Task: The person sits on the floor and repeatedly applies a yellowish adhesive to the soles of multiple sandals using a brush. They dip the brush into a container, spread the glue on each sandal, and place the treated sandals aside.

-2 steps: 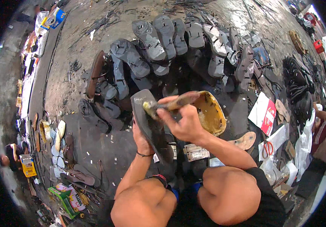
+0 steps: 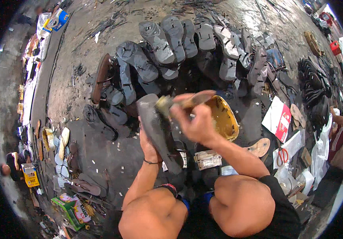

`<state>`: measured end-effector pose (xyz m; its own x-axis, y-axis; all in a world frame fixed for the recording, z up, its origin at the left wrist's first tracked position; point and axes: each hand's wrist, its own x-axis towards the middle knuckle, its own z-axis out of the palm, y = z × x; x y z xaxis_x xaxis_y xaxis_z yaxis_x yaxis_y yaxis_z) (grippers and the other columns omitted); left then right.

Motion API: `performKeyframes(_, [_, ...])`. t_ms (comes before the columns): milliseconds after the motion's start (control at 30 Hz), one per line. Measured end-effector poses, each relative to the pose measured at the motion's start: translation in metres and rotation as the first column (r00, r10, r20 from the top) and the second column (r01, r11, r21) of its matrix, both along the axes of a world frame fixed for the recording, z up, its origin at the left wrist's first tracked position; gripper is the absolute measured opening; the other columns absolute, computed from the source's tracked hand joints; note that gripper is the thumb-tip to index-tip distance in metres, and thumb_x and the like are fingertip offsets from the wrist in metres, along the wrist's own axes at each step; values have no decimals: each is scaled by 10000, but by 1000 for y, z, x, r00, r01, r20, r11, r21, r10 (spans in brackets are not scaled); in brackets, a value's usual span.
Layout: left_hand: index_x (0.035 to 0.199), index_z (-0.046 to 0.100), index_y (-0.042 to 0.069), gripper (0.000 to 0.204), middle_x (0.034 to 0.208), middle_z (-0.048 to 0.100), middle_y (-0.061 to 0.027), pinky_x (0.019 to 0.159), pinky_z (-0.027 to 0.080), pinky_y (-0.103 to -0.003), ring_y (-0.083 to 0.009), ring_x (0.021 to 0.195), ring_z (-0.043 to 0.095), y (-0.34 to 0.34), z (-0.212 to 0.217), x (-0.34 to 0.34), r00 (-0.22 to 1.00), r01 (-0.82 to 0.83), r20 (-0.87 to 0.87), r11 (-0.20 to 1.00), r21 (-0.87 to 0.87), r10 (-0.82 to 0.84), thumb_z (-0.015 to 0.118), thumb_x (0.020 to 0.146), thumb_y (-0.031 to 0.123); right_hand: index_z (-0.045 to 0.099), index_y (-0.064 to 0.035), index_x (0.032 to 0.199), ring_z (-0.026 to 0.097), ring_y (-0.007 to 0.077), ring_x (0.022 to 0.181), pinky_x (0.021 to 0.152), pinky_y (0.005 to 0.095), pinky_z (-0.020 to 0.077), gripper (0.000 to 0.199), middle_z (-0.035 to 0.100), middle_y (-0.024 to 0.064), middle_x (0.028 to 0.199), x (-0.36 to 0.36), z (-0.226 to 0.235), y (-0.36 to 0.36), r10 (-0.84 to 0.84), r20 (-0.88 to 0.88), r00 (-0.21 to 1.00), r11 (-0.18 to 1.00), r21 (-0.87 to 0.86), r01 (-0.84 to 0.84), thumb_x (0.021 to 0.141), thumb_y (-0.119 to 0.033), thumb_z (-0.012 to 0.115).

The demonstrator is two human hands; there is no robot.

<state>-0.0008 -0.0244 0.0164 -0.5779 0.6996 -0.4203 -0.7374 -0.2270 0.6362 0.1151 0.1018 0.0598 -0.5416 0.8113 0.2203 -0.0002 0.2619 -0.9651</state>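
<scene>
My left hand point(image 2: 148, 146) is closed around the left edge of a dark grey sandal sole point(image 2: 155, 129), held tilted above the floor; most of its fingers are behind the sole. In my right hand point(image 2: 198, 125), slightly blurred, is a wooden-handled brush point(image 2: 198, 98) with yellowish bristles. The bristle end is at the sole's upper right edge; blur hides whether it touches. Just right of the brush sits a tub point(image 2: 236, 125) crusted with yellow, glue-like material.
Many grey sandals point(image 2: 173, 34) form an arc on the floor beyond my hands. At right lie red-handled scissors point(image 2: 282, 157), a red-and-white card point(image 2: 277, 119) and a tan sole point(image 2: 259, 147). Left are more sandals point(image 2: 85, 186) and a green box point(image 2: 68, 211). Another person's arm point(image 2: 342, 121) shows far right.
The brush has moved right, from the sole's upper face to its right edge, with my right hand turning slightly. My left hand and the sole stay nearly in place.
</scene>
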Motion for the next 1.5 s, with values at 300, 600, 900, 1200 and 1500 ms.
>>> performKeyframes(300, [1417,485,27,823,1264,644,-145,933,554,-451,-294,1078,662,-68,-2,27,931,214,344,948,-234,-126,307,992,709,634,-10,1217,629,113,933,797,282,508,331,688,48,1026,27,-7,31,-63,-206,977,628,-769,-122,966,-219,693])
performKeyframes(600, [1234,600,47,676,1058,687,-104,725,578,-369,-225,851,682,14,9,-19,990,109,101,989,-98,-99,495,964,658,677,-26,1073,622,122,821,732,293,493,238,673,52,905,1,-9,-22,207,70,976,970,-149,-195,915,-193,738])
performKeyframes(900, [1230,604,42,637,1044,684,-71,755,563,-336,-203,887,666,18,18,-27,989,87,116,996,30,-90,568,949,613,682,10,1055,667,144,806,734,299,545,201,723,72,933,-13,23,-22,378,-71,923,925,-7,-379,937,-150,710])
performKeyframes(1200, [1139,646,56,670,986,711,-78,718,591,-346,-220,815,696,38,36,-28,986,-79,148,996,44,71,558,916,682,678,-12,1060,666,142,846,748,325,532,213,718,91,946,3,5,-4,119,120,986,993,6,-121,923,-171,709])
performKeyframes(1500, [1188,626,82,645,1013,684,-32,710,545,-287,-170,844,652,35,42,-20,996,-84,-38,995,-54,82,555,929,669,654,7,1113,674,114,856,764,275,542,231,714,70,966,-2,-10,-3,62,87,994,992,-119,-52,954,-155,695])
